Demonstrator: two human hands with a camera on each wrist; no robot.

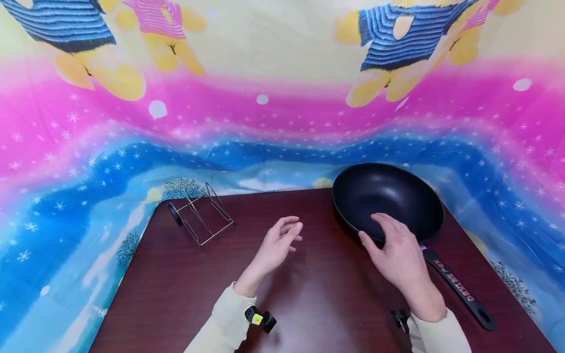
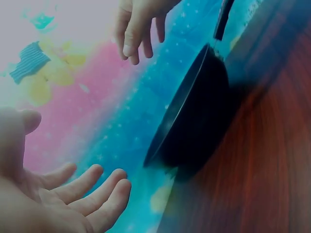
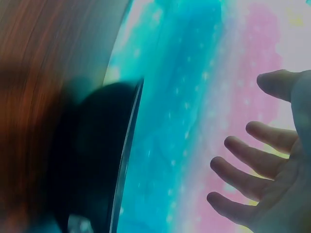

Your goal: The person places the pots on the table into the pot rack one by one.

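Note:
A black frying pan [image 1: 388,196] sits at the back right of the dark wooden table, its long handle [image 1: 459,287] pointing toward the front right corner. My right hand [image 1: 399,252] is raised near the pan's front rim and overlaps it in the head view; the right wrist view shows its fingers spread and holding nothing, apart from the pan [image 3: 97,155]. Over the table's middle hovers my left hand [image 1: 278,242], fingers loosely bent and nothing in them. From the left wrist, the left hand's open palm [image 2: 63,204] appears in front, with the pan [image 2: 194,116] beyond.
At the back left of the table [image 1: 318,294] lies a wire rack [image 1: 203,220] with a black round part at one end. A colourful cloth [image 1: 273,122] printed with bears and snowflakes hangs behind the table and down both sides.

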